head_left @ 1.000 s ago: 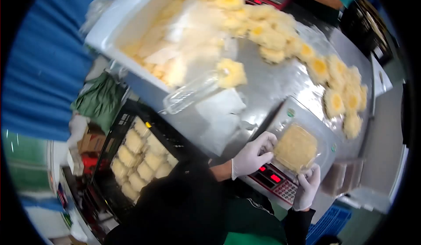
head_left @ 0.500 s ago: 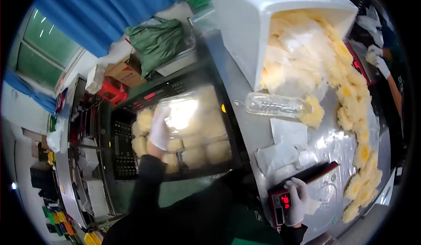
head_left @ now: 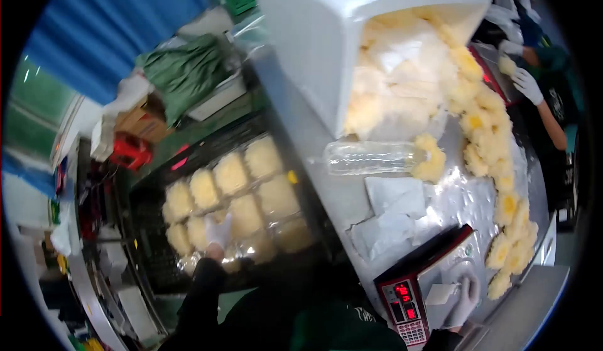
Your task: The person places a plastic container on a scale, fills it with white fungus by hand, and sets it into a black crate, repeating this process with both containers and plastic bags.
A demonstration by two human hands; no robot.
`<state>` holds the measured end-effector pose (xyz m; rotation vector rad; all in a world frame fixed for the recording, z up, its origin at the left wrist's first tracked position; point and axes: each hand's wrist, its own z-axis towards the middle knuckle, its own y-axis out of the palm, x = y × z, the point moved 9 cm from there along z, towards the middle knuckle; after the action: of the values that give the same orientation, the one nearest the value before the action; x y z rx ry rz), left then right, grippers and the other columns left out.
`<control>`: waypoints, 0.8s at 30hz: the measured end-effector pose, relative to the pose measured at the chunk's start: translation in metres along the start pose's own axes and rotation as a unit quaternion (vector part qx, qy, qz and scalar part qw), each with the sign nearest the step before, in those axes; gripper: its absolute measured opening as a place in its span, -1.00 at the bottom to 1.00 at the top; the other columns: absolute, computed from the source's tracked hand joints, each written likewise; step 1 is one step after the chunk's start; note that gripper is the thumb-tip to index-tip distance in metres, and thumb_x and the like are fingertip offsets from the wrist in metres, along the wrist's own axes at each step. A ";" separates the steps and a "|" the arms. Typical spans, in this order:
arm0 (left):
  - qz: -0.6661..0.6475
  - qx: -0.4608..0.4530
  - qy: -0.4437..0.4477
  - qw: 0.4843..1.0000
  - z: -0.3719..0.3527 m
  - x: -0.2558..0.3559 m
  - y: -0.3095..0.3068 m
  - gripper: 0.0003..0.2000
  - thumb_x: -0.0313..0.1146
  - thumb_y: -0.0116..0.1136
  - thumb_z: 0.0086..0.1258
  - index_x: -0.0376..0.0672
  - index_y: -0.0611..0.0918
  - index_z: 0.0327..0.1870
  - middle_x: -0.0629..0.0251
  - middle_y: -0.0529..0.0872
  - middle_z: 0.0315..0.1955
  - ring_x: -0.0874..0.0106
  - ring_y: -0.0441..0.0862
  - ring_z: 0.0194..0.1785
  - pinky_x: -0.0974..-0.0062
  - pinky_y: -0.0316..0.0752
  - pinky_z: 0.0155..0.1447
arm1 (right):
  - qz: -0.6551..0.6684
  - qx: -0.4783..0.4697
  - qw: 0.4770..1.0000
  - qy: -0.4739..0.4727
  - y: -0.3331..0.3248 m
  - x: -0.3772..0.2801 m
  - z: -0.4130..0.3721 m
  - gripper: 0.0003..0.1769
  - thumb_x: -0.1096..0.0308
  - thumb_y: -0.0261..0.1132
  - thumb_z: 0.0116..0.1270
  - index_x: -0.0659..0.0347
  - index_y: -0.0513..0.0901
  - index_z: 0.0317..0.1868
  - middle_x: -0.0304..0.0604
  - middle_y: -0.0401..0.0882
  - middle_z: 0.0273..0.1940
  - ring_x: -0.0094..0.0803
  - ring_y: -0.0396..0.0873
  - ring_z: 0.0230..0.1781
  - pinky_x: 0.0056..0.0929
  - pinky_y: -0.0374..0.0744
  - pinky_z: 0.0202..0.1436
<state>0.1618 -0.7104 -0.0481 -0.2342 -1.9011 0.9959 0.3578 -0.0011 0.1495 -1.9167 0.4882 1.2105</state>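
My left hand [head_left: 218,230], in a white glove, is low over a black crate [head_left: 151,250]. Its fingers are apart above clear-wrapped packs [head_left: 246,216] of pale yellow, fluffy-looking food set in rows. On the steel table, my gloved right hand [head_left: 465,304] is at the plate of a red digital scale [head_left: 402,297] with lit digits. Its fingers curl at what looks like a clear plastic box [head_left: 463,267], whose outline is faint. Beside those fingers lies a small white square sheet [head_left: 441,294].
A large white tub [head_left: 301,43] lies tipped, pale yellow pieces [head_left: 502,175] spilling along the table [head_left: 342,203]. A clear bottle [head_left: 370,158] and white sheets [head_left: 396,197] lie nearer. Across the table, a co-worker's gloved hands [head_left: 526,86] hold a yellow piece.
My left hand has lowered toward the crate's near side and no longer holds up the shiny clear-covered pack. My right hand has moved from the scale's display to its plate. The view has shifted.
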 end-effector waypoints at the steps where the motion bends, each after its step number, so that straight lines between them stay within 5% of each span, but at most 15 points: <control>1: 0.099 0.082 0.051 0.990 -0.012 0.043 -0.026 -0.51 -0.29 0.33 0.20 -0.31 0.47 0.10 0.01 0.56 -0.03 0.22 0.49 0.07 0.28 0.37 0.15 | -0.090 0.094 0.989 -0.069 -0.054 0.019 0.009 -0.76 0.38 0.10 0.39 0.35 0.54 -0.05 -0.17 0.53 -0.11 -0.42 0.47 -0.09 -0.47 0.40 0.11; 3: 0.083 0.179 0.144 0.970 -0.026 0.110 -0.043 -0.52 -0.39 0.29 0.17 -0.30 0.46 0.12 0.03 0.53 -0.03 0.14 0.48 0.04 0.26 0.38 0.12 | 0.019 0.175 0.984 0.008 -0.123 0.052 0.001 -0.67 0.29 0.10 0.37 0.30 0.46 0.05 -0.15 0.49 -0.04 -0.36 0.44 -0.02 -0.38 0.46 0.05; 4: 0.057 0.136 0.179 0.973 -0.041 0.168 -0.040 -0.54 -0.42 0.25 0.19 -0.30 0.44 0.13 0.05 0.50 -0.01 0.13 0.46 0.05 0.26 0.38 0.12 | 0.062 0.275 0.959 0.025 -0.124 0.031 -0.029 -0.60 0.19 0.14 0.34 0.27 0.45 0.08 -0.11 0.45 0.03 -0.27 0.46 -0.02 -0.33 0.47 0.06; 6: 0.011 0.080 0.332 0.940 -0.080 0.279 -0.017 -0.57 -0.45 0.24 0.20 -0.29 0.46 0.11 0.06 0.51 0.00 0.14 0.47 0.07 0.30 0.38 0.16 | -0.236 0.328 0.915 -0.001 -0.204 0.106 -0.041 -0.60 0.16 0.10 0.36 0.29 0.49 0.04 -0.06 0.49 0.03 -0.28 0.51 -0.05 -0.31 0.48 0.05; 7: 0.000 0.051 0.437 0.898 -0.105 0.332 0.001 -0.62 -0.52 0.17 0.25 -0.22 0.49 0.12 0.21 0.52 -0.02 0.33 0.50 0.05 0.43 0.42 0.08 | -0.371 0.364 0.854 -0.001 -0.243 0.144 -0.049 -0.60 0.15 0.07 0.37 0.30 0.52 0.02 -0.03 0.51 0.03 -0.28 0.53 -0.07 -0.30 0.48 0.05; 10: -0.085 -0.109 0.559 0.817 -0.161 0.454 0.075 -0.59 -0.50 0.22 0.21 -0.28 0.49 0.12 0.08 0.51 0.07 0.25 0.49 0.15 0.37 0.44 0.15 | -0.269 0.274 0.917 0.112 -0.285 0.257 -0.059 -0.70 0.29 0.10 0.35 0.39 0.57 -0.13 -0.01 0.60 -0.22 -0.35 0.56 -0.21 -0.35 0.50 -0.07; 13: -0.051 -0.156 0.580 0.798 -0.156 0.543 0.181 -0.48 -0.32 0.17 0.26 -0.23 0.38 0.25 0.03 0.46 0.16 0.15 0.42 0.23 0.30 0.38 0.24 | -0.314 0.273 0.899 0.135 -0.229 0.168 -0.085 -0.55 0.18 0.24 0.31 0.18 0.55 0.16 0.02 0.58 0.06 -0.13 0.49 0.12 -0.23 0.31 0.30; 14: -0.016 -0.145 0.560 0.816 -0.138 0.571 0.219 -0.43 -0.22 0.16 0.27 -0.20 0.34 0.30 0.02 0.43 0.22 0.11 0.39 0.27 0.26 0.35 0.28 | -0.375 0.248 0.884 0.127 -0.219 0.147 -0.088 -0.57 0.15 0.14 0.40 0.24 0.57 0.13 0.07 0.58 0.08 -0.13 0.52 0.10 -0.39 0.44 0.19; 17: 0.144 0.035 0.615 0.775 -0.061 0.647 0.316 -0.34 -0.07 0.13 0.24 -0.14 0.30 0.35 -0.03 0.33 0.31 0.04 0.31 0.33 0.19 0.28 0.35 | -0.396 0.225 0.882 0.121 -0.228 0.151 -0.100 -0.60 0.17 0.17 0.38 0.23 0.59 0.10 0.03 0.59 0.07 -0.19 0.54 0.08 -0.39 0.43 0.20; 19: 0.194 -0.018 0.626 0.755 -0.010 0.668 0.364 -0.36 -0.05 0.07 0.26 -0.02 0.29 0.38 0.03 0.33 0.33 0.05 0.27 0.37 0.21 0.23 0.39 | -0.367 0.243 0.886 0.148 -0.228 0.142 -0.103 -0.62 0.16 0.18 0.37 0.23 0.63 0.05 0.05 0.64 -0.02 -0.21 0.59 -0.01 -0.38 0.47 0.13; 21: 0.235 -0.194 0.591 0.747 0.007 0.688 0.393 -0.35 -0.13 0.09 0.21 -0.07 0.28 0.38 -0.01 0.40 0.26 0.00 0.37 0.29 0.23 0.29 0.34 | -0.351 0.247 0.884 0.183 -0.232 0.147 -0.106 -0.63 0.16 0.19 0.36 0.22 0.65 0.03 0.07 0.66 -0.07 -0.20 0.62 -0.06 -0.38 0.50 0.07; 22: 0.286 -0.080 0.594 0.748 0.032 0.684 0.400 -0.47 -0.14 -0.02 0.36 0.07 0.33 0.37 0.10 0.35 0.33 0.15 0.28 0.38 0.27 0.21 0.41 | -0.366 0.240 0.877 0.199 -0.235 0.149 -0.105 -0.64 0.17 0.20 0.35 0.23 0.65 0.01 0.10 0.67 -0.13 -0.22 0.64 -0.13 -0.37 0.52 0.01; 24: 0.183 -0.154 0.542 0.806 0.053 0.682 0.391 -0.48 -0.22 -0.01 0.34 0.00 0.33 0.36 0.06 0.36 0.32 0.16 0.34 0.35 0.30 0.25 0.38 | -0.358 0.232 0.877 0.221 -0.237 0.147 -0.098 -0.62 0.16 0.21 0.35 0.25 0.65 0.02 0.12 0.67 -0.13 -0.22 0.64 -0.14 -0.38 0.52 0.01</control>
<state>-0.3390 -0.1219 0.1047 -1.1345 -0.9198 0.5384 0.6424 0.0778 0.1422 -1.6927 0.2195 0.1466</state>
